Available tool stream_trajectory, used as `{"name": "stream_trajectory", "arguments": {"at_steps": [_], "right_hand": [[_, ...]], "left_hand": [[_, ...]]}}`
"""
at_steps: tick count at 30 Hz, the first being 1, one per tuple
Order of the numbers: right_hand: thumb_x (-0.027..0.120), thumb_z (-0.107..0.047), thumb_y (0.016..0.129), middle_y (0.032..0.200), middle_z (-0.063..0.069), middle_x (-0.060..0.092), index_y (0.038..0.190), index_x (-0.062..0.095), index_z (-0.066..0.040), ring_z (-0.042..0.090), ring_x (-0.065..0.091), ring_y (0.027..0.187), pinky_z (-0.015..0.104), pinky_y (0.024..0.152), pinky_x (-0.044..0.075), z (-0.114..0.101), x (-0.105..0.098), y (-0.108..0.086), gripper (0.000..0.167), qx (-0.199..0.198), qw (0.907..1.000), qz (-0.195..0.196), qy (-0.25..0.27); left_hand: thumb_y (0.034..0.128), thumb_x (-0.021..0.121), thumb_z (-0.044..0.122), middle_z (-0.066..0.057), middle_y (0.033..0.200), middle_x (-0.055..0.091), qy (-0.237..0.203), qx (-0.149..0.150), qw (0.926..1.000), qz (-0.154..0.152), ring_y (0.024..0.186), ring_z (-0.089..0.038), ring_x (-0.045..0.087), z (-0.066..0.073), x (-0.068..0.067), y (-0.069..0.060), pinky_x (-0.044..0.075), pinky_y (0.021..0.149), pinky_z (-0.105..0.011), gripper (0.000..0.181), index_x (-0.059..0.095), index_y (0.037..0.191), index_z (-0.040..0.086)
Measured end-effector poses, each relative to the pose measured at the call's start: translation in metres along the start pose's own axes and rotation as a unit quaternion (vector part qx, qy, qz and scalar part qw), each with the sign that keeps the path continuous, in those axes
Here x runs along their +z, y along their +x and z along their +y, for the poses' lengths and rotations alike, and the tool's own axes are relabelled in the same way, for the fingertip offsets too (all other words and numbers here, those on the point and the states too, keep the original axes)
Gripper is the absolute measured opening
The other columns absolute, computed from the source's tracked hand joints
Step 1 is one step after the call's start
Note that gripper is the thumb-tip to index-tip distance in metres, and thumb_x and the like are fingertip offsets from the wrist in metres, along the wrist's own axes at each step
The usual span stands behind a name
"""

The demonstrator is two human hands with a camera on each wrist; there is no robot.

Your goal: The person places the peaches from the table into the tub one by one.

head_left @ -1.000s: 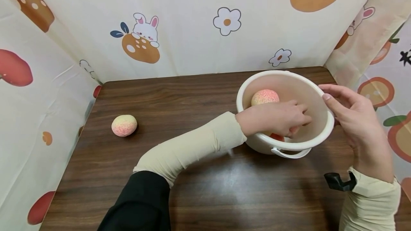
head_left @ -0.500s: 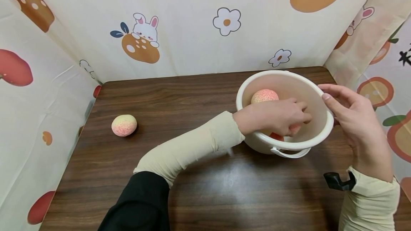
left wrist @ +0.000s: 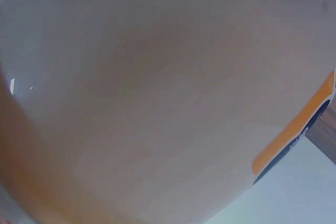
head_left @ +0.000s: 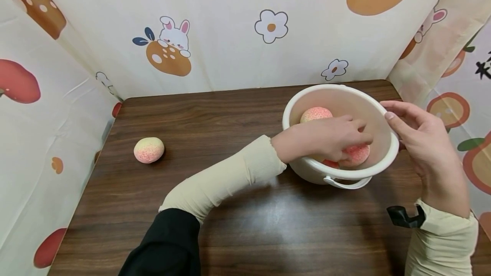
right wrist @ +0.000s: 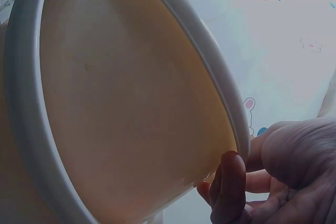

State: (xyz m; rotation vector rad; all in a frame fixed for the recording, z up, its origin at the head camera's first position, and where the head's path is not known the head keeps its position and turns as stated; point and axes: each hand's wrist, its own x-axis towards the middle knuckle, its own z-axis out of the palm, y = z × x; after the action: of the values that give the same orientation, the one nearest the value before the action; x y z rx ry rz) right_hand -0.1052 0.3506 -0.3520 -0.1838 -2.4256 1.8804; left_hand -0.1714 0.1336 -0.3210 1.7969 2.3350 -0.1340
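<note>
A white bucket (head_left: 387,163) stands at the right of the dark wooden table. Inside it, my left hand (head_left: 331,137) curls its fingers over a pink-speckled peach (head_left: 357,156); part of the fruit is hidden beneath the hand. Another pink-and-yellow peach (head_left: 316,113) lies behind that wrist, and a reddish piece (head_left: 330,164) shows under the hand. My right hand (head_left: 427,139) pinches the bucket's right rim between thumb and fingers, seen also in the right wrist view, where the thumb and fingers of the hand (right wrist: 283,177) straddle the rim. The left wrist view shows mostly pale, blurred bucket wall (left wrist: 173,103).
A lone yellow-and-pink peach (head_left: 148,150) lies on the left side of the table (head_left: 230,122). Patterned white curtains (head_left: 226,33) enclose the table at the back and both sides. A handle (head_left: 347,184) hangs at the bucket's front.
My left hand has shifted slightly left and up inside the bucket. More of the peach under its fingers shows now. My right hand keeps its place on the rim.
</note>
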Motion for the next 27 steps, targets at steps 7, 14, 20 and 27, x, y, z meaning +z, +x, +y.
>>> {"name": "stream_trajectory", "arguments": {"at_steps": [7,14,20,27], "right_hand": [[0.064,-0.022,0.103,0.105,-0.017,0.07,0.138,0.063,-0.019,0.003,0.07,0.074,0.025,0.052,0.057,-0.002,0.0,-0.001,0.034,0.006,0.9997,0.002,-0.023],[0.064,-0.021,0.103,0.106,-0.017,0.07,0.138,0.062,-0.018,0.003,0.071,0.075,0.026,0.053,0.058,-0.002,-0.001,0.0,0.036,0.01,0.9997,0.001,-0.02],[0.064,-0.023,0.103,0.105,-0.017,0.069,0.139,0.061,-0.019,0.002,0.07,0.076,0.025,0.054,0.058,-0.002,0.0,0.002,0.037,0.009,0.9994,0.006,-0.033],[0.064,-0.021,0.103,0.104,-0.017,0.07,0.138,0.063,-0.018,0.002,0.07,0.075,0.025,0.053,0.058,-0.001,0.0,0.004,0.035,0.002,0.9996,0.006,-0.029]], "left_hand": [[0.1041,0.061,0.036,0.001,0.132,0.057,-0.011,-0.002,0.9998,0.018,0.119,-0.019,0.054,-0.002,-0.004,-0.013,0.041,0.102,-0.023,0.044,0.054,0.145,0.022],[0.1057,0.058,0.032,0.003,0.131,0.057,-0.018,-0.024,0.9987,0.042,0.119,-0.018,0.055,-0.003,-0.008,-0.03,0.042,0.101,-0.025,0.038,0.056,0.143,0.024],[0.1045,0.057,0.027,0.002,0.123,0.061,-0.018,-0.04,0.9941,0.099,0.113,-0.017,0.059,-0.007,-0.007,-0.046,0.047,0.099,-0.028,0.034,0.062,0.137,0.023],[0.105,0.058,0.027,0.001,0.116,0.063,-0.052,-0.028,0.9821,0.179,0.107,-0.019,0.059,-0.012,0.001,-0.064,0.043,0.101,-0.026,0.026,0.067,0.128,0.019]]}}
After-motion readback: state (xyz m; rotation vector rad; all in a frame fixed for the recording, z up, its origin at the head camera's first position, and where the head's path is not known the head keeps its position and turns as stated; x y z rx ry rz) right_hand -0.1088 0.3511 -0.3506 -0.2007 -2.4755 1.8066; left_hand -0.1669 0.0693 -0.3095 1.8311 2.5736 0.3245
